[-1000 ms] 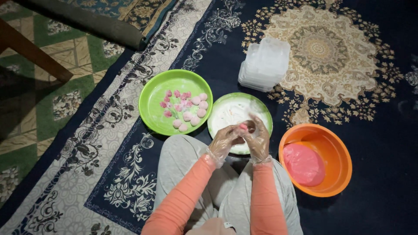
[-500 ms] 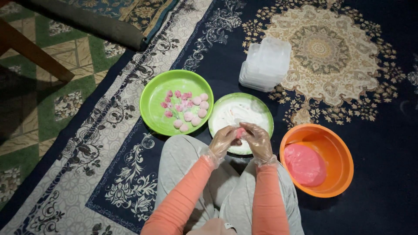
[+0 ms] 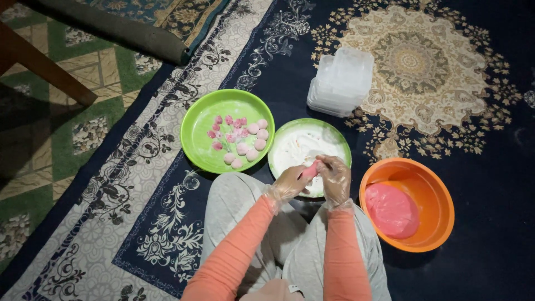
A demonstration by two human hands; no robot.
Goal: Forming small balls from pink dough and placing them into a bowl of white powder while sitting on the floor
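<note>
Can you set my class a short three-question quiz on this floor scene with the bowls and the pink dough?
1. True or false: the orange bowl holds one big lump of pink dough.
2. Which dish holds the small pink and white balls? A) the green plate B) the orange bowl C) the stack of clear tubs
3. Fill in: the left hand and right hand, both in clear gloves, hold a small pink piece over the bowl of white ____.

Key: 1 true; 2 A; 3 powder.
</note>
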